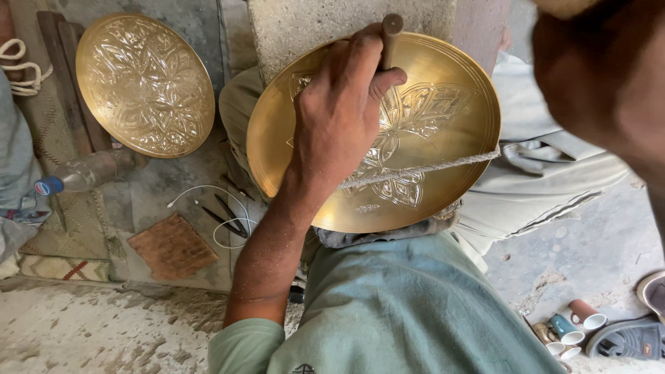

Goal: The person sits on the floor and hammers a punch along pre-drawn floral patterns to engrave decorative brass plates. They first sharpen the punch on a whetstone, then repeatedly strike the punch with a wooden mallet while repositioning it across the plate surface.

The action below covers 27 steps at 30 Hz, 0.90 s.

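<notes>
Brass plate (443,90) w/ engraved flower pattern rests on the person's lap, a cord (429,167) stretched across it. Left hand (343,111) clenched round a wooden tool handle (391,38), pressed to plate centre. Right hand blurred at frame edge, can't tell its grip. Second plate (144,84) leans nearby.

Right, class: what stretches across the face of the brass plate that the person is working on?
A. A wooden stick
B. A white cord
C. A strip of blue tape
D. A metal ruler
B: a white cord runs taut across the engraved brass plate, from under the left hand to the plate's right rim.
</notes>
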Available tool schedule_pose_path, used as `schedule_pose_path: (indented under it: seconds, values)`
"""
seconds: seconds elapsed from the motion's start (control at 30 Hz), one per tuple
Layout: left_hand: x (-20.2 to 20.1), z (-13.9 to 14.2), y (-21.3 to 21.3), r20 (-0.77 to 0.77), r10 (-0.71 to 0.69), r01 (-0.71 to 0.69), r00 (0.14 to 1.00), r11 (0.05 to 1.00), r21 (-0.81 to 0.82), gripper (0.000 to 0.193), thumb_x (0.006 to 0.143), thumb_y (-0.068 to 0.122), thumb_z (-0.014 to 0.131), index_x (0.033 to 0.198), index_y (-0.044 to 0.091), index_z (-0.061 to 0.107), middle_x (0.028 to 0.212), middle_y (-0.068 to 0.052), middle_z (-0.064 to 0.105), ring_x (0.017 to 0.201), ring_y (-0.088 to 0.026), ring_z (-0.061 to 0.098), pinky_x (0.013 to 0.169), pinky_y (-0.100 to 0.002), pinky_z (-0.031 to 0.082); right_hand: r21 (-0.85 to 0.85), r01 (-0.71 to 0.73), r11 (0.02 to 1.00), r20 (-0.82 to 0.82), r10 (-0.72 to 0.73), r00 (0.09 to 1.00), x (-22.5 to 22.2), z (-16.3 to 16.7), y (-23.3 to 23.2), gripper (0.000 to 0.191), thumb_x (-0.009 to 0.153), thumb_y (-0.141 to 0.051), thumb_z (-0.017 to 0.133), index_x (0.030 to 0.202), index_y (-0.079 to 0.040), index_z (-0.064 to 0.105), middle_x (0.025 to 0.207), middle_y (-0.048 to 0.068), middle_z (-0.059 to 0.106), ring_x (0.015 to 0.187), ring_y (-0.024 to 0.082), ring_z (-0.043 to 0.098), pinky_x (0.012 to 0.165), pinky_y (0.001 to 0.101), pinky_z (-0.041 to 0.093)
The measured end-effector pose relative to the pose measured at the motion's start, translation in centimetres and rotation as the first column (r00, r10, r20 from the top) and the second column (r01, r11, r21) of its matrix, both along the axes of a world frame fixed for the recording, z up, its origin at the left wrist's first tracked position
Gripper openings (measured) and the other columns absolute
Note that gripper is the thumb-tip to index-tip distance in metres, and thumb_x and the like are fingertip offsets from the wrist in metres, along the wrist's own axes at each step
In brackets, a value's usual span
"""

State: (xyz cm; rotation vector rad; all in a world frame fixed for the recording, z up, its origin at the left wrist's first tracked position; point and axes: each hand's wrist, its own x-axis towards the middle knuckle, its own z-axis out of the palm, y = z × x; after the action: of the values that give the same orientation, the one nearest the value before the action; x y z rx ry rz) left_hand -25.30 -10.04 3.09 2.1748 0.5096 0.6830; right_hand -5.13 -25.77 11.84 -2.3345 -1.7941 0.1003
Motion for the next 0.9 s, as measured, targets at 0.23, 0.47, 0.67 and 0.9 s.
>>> schedule_pose_path:
  seconds: [0.23, 0.47, 0.67, 0.9]
  values:
    - [0.4, 0.5, 0.3, -0.030, -0.012, 0.012, 0.999, 1.000, -0.005, 0.042, 0.104, 0.013, 0.079, 0.135, 0.009, 0.052, 0.120, -0.010, 0.067, 0.108, -0.027, 0.071, 0.088, -0.036, 0.060, 0.073, -0.030, 0.997, -0.062, 0.034, 0.997, 0.0, 1.7, 1.2, 0.017, 0.105, 0.015, 0.063, 0.121, 0.011, 0.058, 0.099, 0.024, 0.067, 0.087, 0.032, 0.069, 0.074, 0.0359, 0.056]
    - [-0.1, 0.7, 0.4, -0.036, -0.035, 0.035, 0.999, 0.999, -0.016, 0.042, 0.104, 0.011, 0.078, 0.139, 0.010, 0.055, 0.116, -0.010, 0.067, 0.105, -0.027, 0.071, 0.084, -0.038, 0.059, 0.015, -0.042, 0.999, -0.106, 0.044, 0.993, -0.7, 3.7, 2.9, 0.039, 0.091, 0.022, 0.061, 0.128, 0.010, 0.061, 0.111, 0.027, 0.070, 0.098, 0.036, 0.072, 0.082, 0.0391, 0.059]
    - [0.3, 0.4, 0.5, 0.010, -0.018, 0.018, 1.000, 0.999, 0.033, 0.041, 0.100, 0.015, 0.079, 0.134, 0.011, 0.056, 0.113, -0.006, 0.065, 0.101, -0.024, 0.071, 0.082, -0.035, 0.062, 0.004, -0.022, 1.000, -0.058, 0.022, 0.998, -0.5, 3.2, 2.2, 0.034, 0.093, 0.017, 0.065, 0.125, 0.007, 0.063, 0.112, 0.020, 0.068, 0.097, 0.031, 0.069, 0.084, 0.0362, 0.058]
    - [0.2, 0.5, 0.7, -0.012, -0.011, 0.011, 1.000, 1.000, -0.006, 0.041, 0.102, 0.013, 0.079, 0.134, 0.010, 0.055, 0.112, -0.008, 0.064, 0.097, -0.023, 0.071, 0.079, -0.035, 0.061, 0.031, 0.035, 0.999, -0.178, -0.029, 0.984, 0.4, 0.6, 0.5, 0.025, 0.101, 0.016, 0.063, 0.123, 0.006, 0.060, 0.110, 0.019, 0.066, 0.093, 0.029, 0.066, 0.082, 0.0350, 0.056]
